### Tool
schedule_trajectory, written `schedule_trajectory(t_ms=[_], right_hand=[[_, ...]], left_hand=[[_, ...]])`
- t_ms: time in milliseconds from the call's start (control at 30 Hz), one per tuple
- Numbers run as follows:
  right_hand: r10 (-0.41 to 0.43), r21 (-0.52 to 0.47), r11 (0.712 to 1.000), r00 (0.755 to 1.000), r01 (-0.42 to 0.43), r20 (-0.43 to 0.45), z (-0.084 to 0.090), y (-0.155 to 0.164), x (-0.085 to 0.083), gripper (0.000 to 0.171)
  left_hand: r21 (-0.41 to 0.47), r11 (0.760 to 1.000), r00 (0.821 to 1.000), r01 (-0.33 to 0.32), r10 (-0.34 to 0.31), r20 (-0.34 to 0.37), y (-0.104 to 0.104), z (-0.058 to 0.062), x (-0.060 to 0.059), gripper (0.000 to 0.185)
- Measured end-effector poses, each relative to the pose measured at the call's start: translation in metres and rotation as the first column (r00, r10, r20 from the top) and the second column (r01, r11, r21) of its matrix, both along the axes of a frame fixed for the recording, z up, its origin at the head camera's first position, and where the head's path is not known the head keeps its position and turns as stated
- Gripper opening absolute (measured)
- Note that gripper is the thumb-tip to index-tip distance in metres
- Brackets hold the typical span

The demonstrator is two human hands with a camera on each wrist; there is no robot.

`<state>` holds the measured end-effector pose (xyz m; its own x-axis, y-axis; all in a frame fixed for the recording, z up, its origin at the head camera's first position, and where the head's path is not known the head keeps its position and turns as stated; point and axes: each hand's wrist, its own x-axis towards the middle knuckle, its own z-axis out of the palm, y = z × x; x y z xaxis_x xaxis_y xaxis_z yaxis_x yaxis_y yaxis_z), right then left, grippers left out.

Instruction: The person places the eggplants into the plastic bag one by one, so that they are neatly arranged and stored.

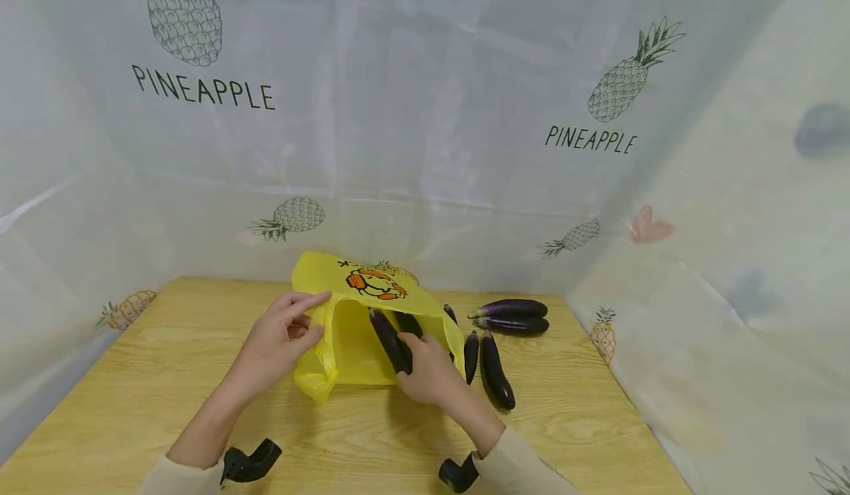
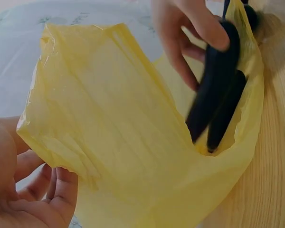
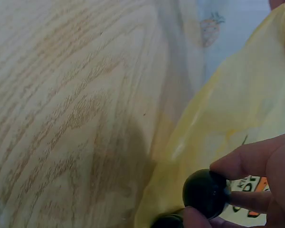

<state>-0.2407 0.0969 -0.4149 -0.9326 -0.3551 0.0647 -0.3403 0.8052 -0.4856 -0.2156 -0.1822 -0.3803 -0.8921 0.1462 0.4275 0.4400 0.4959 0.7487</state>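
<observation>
A yellow plastic bag (image 1: 352, 333) with an orange print lies open on the wooden table (image 1: 166, 377). My left hand (image 1: 282, 340) pinches its left edge and holds the mouth open; the left wrist view shows the bag (image 2: 118, 123) above my curled fingers (image 2: 47, 190). My right hand (image 1: 428, 369) grips a dark purple eggplant (image 1: 390, 340) and holds it in the bag's mouth, beside another eggplant (image 1: 408, 324) inside. In the left wrist view both eggplants (image 2: 218, 90) sit in the opening. The right wrist view shows the eggplant's end (image 3: 205, 192) between my fingertips.
Several more eggplants lie on the table right of the bag: two (image 1: 511, 316) side by side at the back, two (image 1: 494, 369) nearer me. Pineapple-print curtains (image 1: 425, 111) enclose the table at the back and both sides.
</observation>
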Motion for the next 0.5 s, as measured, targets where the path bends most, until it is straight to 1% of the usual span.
schedule_trajectory(t_ms=[167, 267, 500], right_hand=[[-0.048, -0.007, 0.999, 0.999, 0.049, 0.007, -0.013, -0.011, -0.017, 0.065], [-0.069, -0.020, 0.997, 0.998, 0.069, -0.007, -0.020, -0.015, -0.025, 0.065], [-0.119, -0.009, 0.993, 0.989, 0.119, -0.093, -0.039, -0.023, -0.035, 0.057]], left_hand=[[0.010, 1.000, 1.000, 0.003, -0.003, 0.009, 0.000, -0.002, 0.000, 0.052], [0.013, 1.000, 1.000, 0.009, -0.009, 0.013, 0.000, -0.002, -0.001, 0.052], [0.017, 1.000, 1.000, 0.009, -0.009, 0.023, 0.000, -0.002, -0.001, 0.052]])
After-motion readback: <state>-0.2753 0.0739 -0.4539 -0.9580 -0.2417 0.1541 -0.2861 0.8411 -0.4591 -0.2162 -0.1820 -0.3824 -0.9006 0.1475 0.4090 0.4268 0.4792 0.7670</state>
